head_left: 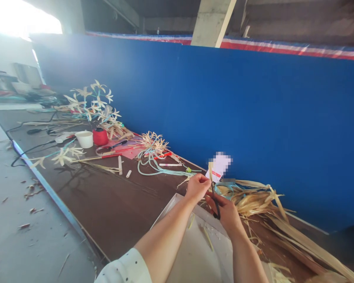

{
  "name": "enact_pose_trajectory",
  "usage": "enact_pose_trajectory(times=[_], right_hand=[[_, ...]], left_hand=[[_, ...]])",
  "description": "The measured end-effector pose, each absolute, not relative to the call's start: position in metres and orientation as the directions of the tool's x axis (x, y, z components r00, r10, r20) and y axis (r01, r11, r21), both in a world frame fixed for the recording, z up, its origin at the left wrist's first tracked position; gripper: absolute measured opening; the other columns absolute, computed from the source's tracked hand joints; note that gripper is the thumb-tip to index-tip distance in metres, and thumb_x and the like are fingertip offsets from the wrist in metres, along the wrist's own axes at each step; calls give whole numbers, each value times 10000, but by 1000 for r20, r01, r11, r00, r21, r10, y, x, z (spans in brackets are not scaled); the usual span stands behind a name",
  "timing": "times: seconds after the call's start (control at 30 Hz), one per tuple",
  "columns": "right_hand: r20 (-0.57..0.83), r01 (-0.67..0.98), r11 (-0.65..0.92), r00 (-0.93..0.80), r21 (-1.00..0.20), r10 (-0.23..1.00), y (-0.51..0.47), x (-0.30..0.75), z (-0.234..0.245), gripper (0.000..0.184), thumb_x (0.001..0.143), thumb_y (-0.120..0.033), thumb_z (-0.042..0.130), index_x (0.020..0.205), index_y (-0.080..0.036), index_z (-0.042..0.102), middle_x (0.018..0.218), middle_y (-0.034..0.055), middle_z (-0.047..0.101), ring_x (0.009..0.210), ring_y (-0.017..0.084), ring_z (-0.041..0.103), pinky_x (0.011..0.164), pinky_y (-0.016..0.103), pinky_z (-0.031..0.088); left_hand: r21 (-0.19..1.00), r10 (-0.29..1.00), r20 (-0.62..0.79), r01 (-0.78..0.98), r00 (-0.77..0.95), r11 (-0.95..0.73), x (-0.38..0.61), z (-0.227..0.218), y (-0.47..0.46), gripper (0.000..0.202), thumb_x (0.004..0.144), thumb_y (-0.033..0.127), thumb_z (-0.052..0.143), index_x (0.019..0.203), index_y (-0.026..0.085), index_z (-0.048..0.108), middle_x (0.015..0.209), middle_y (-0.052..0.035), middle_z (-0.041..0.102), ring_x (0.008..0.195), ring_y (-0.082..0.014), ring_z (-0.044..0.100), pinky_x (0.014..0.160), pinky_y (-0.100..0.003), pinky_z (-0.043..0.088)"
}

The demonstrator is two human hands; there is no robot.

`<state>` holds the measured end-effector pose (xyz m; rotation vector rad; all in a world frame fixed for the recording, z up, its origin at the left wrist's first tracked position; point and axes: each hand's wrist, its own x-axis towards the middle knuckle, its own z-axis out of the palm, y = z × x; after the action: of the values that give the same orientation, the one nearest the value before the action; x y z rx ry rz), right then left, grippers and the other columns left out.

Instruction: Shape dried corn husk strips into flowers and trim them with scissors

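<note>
My left hand [197,186] is closed in a pinch on a pale husk strip [211,169] that stands up from the fingertips. Just to its right, my right hand [226,214] grips dark-handled scissors [216,208], their blades pointing up near the strip. Whether the blades touch the strip I cannot make out. Under my forearms lies a shallow white box [177,200] with a few straw-coloured scraps inside. A bundle of dry corn husks [253,200] is spread to the right of my right hand.
A blue partition [253,110] runs behind the brown table [115,212]. Leftward are husk flowers [155,143] on pale blue stems, a white cup [84,139], a red thread spool [100,137] and a dark cable [32,149]. Scraps litter the floor [23,243].
</note>
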<state>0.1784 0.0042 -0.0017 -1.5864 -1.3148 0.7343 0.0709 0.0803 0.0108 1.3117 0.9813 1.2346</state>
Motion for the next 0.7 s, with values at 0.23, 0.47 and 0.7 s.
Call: enact_pose_trajectory(times=[0.23, 0.47, 0.7], right_hand=[[64, 352, -6, 187, -936, 980, 3, 176, 5, 563, 642, -424, 685, 1112, -118, 633, 495, -30, 484, 472, 108, 371, 445, 239, 276], [84, 367, 11, 184, -930, 979, 3, 175, 4, 542, 645, -431, 683, 1087, -119, 648, 476, -27, 484, 460, 112, 376, 443, 242, 268], [91, 401, 9, 186, -916, 978, 4, 175, 4, 521, 652, -459, 665, 1052, -126, 666, 487, -22, 493, 451, 112, 370, 440, 244, 270]], left_hand=[[992, 983, 114, -70, 142, -105, 70, 12, 80, 110, 652, 244, 568, 652, 139, 601, 548, 25, 531, 516, -78, 461, 497, -186, 348], [991, 980, 119, -87, 157, -106, 69, 12, 81, 131, 657, 264, 575, 661, 135, 602, 550, 22, 530, 507, -78, 462, 486, -184, 341], [989, 978, 138, -75, 156, -128, 70, 8, 84, 126, 665, 261, 572, 661, 139, 604, 567, 21, 538, 530, -80, 466, 506, -188, 347]])
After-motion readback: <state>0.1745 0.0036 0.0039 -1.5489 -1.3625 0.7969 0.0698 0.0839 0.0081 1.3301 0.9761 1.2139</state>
